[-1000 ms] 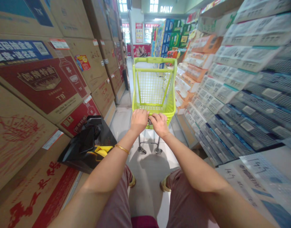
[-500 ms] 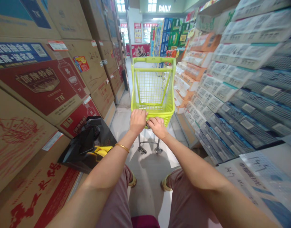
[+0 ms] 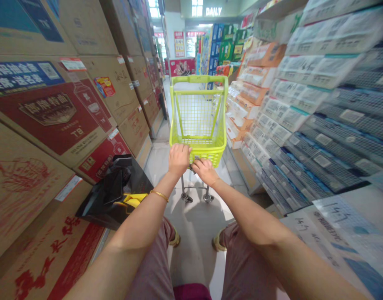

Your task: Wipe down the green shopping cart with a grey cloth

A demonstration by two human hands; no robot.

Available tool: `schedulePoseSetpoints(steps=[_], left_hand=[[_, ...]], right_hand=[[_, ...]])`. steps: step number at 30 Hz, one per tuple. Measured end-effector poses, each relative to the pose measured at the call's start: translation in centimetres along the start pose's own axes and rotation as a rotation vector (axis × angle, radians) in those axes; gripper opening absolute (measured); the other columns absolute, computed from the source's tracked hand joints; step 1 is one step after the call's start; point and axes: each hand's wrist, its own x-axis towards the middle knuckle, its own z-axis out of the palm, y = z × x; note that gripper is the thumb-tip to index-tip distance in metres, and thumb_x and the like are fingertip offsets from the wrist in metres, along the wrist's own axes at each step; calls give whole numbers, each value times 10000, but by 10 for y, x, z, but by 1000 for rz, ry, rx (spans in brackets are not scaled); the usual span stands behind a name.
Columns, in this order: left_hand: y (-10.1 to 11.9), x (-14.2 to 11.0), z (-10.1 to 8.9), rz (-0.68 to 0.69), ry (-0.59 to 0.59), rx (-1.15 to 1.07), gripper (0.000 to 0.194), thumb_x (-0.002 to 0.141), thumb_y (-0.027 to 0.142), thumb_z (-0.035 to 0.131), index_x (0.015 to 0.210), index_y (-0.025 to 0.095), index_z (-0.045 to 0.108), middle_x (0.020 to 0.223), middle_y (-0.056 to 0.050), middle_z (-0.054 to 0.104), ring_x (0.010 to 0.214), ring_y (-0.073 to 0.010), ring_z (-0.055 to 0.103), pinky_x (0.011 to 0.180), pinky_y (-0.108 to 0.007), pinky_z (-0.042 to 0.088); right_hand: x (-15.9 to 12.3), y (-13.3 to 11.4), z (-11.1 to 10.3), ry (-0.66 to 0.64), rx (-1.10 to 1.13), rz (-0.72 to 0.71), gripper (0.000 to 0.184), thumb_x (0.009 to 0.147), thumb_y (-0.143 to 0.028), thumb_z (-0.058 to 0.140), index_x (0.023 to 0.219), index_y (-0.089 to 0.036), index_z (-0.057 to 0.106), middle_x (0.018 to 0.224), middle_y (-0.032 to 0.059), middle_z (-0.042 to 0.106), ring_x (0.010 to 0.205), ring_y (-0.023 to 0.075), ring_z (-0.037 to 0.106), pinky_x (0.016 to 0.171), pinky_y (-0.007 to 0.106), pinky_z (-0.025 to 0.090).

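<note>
A lime-green shopping cart (image 3: 197, 149) with a grid-walled basket stands upright in front of me on small wheels. My left hand (image 3: 179, 160) is closed over the left part of its near rim. Just below that rim, my right hand (image 3: 205, 171) has its fingers curled in beside a small grey part (image 3: 196, 158) on the basket's near side. What those fingers hold is hidden. The two hands are close together, and nothing shows inside the basket.
Stacked cardboard cartons (image 3: 54, 108) line the left side. A black bag (image 3: 116, 187) with a yellow piece leans there by my left forearm. Wrapped packs (image 3: 322, 146) pile up on the right. The aisle floor (image 3: 194, 233) runs between them.
My right hand has slipped slightly lower on the basket's near side, and more of the grey part shows. My left hand stays on the rim. The view has shifted a little.
</note>
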Motion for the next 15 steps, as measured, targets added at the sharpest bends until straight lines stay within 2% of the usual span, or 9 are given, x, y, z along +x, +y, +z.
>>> schedulePoseSetpoints(steps=[5, 8, 12, 15], left_hand=[[10, 6, -2, -39, 28, -32, 366, 951, 288, 269, 849, 158, 597, 833, -92, 617, 866, -230, 528, 876, -372, 358], [21, 13, -2, 11, 20, -87, 331, 947, 291, 296, 910, 161, 598, 905, -94, 636, 927, -230, 534, 915, -373, 350], [29, 18, -2, -32, -76, -138, 394, 960, 296, 236, 858, 159, 592, 848, -87, 647, 834, -215, 562, 806, -349, 387], [27, 17, -3, -25, -116, -171, 410, 965, 304, 216, 838, 166, 581, 825, -81, 639, 820, -206, 560, 776, -339, 379]], right_hand=[[0, 0, 3, -13, -7, 8, 211, 918, -248, 429, 1014, -235, 617, 1063, 62, 588, 994, 209, 409, 836, 341, 280], [7, 4, -3, 0, -12, 28, 228, 904, -207, 439, 1041, -218, 622, 1027, 82, 584, 982, 213, 402, 844, 350, 288], [15, 15, -18, 40, -10, 65, 257, 904, -201, 432, 1078, -223, 619, 1026, 85, 586, 954, 209, 395, 836, 354, 292], [15, 25, -33, 144, -11, 113, 271, 916, -207, 409, 1080, -254, 619, 1061, 59, 585, 959, 200, 386, 848, 350, 282]])
